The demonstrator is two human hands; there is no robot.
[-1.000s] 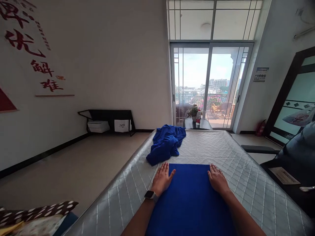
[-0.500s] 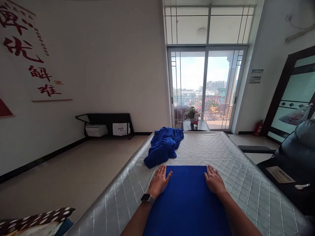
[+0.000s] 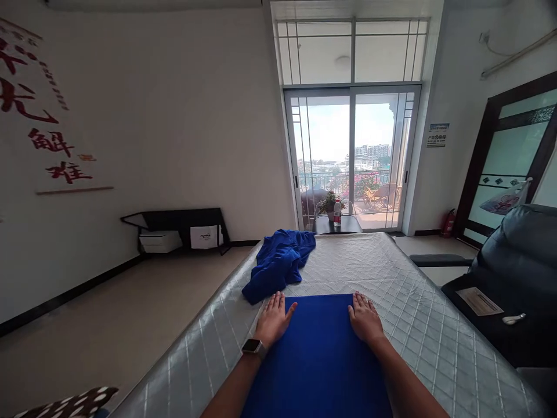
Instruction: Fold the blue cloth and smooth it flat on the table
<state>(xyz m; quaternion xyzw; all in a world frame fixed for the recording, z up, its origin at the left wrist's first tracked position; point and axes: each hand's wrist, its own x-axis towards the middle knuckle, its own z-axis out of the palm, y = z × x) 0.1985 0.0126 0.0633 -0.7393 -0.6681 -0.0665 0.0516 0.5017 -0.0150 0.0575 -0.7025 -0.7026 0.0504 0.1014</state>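
Note:
A blue cloth (image 3: 319,354), spread smooth into a long rectangle, lies on the quilted silver-grey mattress (image 3: 435,325) in front of me. My left hand (image 3: 274,318) rests flat at its far left corner, fingers extended and thumb out over the cloth. At the far right corner my right hand (image 3: 365,316) lies flat in the same way, its fingertips pointing away from me. Neither hand grasps anything. Just beyond my left hand sits a crumpled blue garment (image 3: 281,261) in a loose heap. A watch (image 3: 253,346) is on my left wrist.
Past the mattress's far edge stands a small dark table (image 3: 348,225) with a bottle (image 3: 337,213) and a potted plant (image 3: 328,202). To the right is a black chair (image 3: 509,261) holding a paper card (image 3: 479,301). A black rack (image 3: 183,220) stands by the left wall.
The camera view has turned slightly to the right, so everything appears shifted left. Both hands remain flat at the cloth's far corners.

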